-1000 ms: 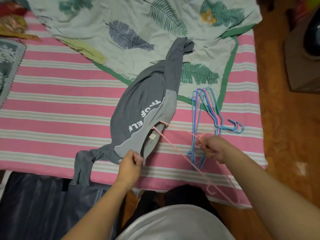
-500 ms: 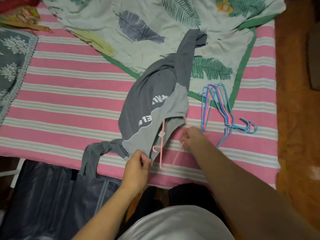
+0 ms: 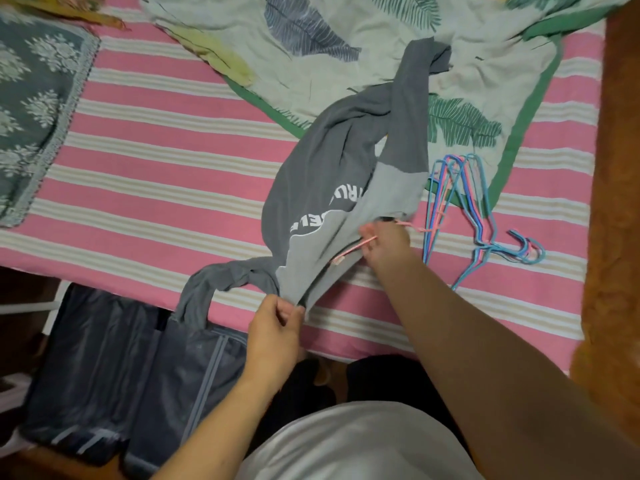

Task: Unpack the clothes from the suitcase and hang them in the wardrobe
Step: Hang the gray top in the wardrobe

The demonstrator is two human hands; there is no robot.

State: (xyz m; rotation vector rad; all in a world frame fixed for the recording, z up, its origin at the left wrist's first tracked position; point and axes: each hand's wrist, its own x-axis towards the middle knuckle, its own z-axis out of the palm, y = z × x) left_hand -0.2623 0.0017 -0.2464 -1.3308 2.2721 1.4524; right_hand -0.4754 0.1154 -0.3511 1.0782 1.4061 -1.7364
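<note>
A grey two-tone shirt (image 3: 322, 188) with white lettering lies on the pink striped bed (image 3: 156, 188), one sleeve hanging over the near edge. My left hand (image 3: 277, 323) pinches the shirt's hem at the bed edge. My right hand (image 3: 384, 242) holds a pink hanger (image 3: 356, 249), most of which is inside the shirt's opening; only a short piece shows. The dark suitcase (image 3: 104, 375) lies open on the floor below the bed, at lower left.
A bunch of blue and pink hangers (image 3: 478, 216) lies on the bed right of the shirt. A leaf-print quilt (image 3: 346, 46) covers the far part of the bed. A grey patterned cloth (image 3: 31, 98) lies at the left. Orange floor (image 3: 616, 168) runs along the right.
My right hand has pushed the pink hanger from outside the shirt into its opening, moving left and up. My left hand keeps pinching the hem.
</note>
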